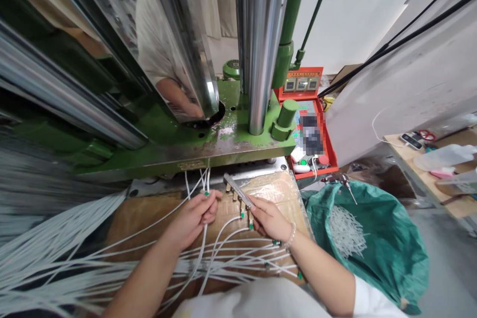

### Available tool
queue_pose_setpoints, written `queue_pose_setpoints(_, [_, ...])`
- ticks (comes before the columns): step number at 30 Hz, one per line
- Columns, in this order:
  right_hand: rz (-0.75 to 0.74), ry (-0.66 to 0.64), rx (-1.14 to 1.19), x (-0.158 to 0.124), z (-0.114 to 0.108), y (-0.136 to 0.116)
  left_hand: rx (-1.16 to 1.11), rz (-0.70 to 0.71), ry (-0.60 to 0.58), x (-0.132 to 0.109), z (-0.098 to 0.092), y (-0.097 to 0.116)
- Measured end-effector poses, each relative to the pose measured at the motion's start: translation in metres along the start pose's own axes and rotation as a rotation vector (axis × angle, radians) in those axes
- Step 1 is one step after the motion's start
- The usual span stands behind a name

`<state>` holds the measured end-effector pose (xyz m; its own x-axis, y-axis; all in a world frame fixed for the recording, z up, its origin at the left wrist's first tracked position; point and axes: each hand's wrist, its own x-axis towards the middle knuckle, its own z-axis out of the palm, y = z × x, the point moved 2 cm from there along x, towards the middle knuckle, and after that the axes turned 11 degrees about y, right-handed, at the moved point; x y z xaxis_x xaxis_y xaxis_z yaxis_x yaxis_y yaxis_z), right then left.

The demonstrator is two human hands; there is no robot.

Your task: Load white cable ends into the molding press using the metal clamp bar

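Note:
My left hand [199, 216] is closed round a white cable [204, 238], and a small green connector end [206, 193] shows at its fingertips. My right hand [269, 218] grips a metal bar [238, 190] with several brass-coloured slots along its side. Two cables with green ends [251, 225] sit at the bar's near slots, close to my right fingers. Below both hands, many more white cables [231, 263] lie across the brown cardboard-like work surface [141, 208]. Some of their ends near my right wrist are green too. My palms are turned away from view.
A green press machine [223, 144] with shiny columns stands just ahead. Right of it is a red control box [328, 154]. A green sack [395, 238] holding white plastic scraps [346, 233] stands at the right, near a wooden shelf [425, 169]. Bundled cables [48, 248] fill the left.

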<state>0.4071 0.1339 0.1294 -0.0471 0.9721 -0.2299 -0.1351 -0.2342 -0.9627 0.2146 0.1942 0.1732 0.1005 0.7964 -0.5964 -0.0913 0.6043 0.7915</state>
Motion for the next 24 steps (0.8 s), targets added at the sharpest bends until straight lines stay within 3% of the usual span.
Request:
queue_pose_setpoints(3, [0.008, -0.002, 0.018, 0.000, 0.000, -0.001, -0.162, -0.128, -0.145, -0.004, -0.001, -0.002])
queue_pose_setpoints(6, [0.015, -0.002, 0.023, 0.001, 0.000, 0.002, -0.112, -0.118, -0.115, -0.002, -0.001, -0.008])
queue_pose_setpoints(12, [-0.021, 0.004, -0.006, 0.002, 0.000, 0.004, 0.222, -0.110, -0.118, 0.009, 0.011, -0.016])
queue_pose_setpoints(18, [-0.015, 0.004, -0.039, 0.002, -0.001, 0.006, 0.356, -0.121, -0.055, 0.011, 0.019, -0.018])
queue_pose_setpoints(24, [-0.367, 0.005, -0.414, 0.003, -0.002, 0.003, 0.382, -0.117, -0.040, 0.012, 0.020, -0.018])
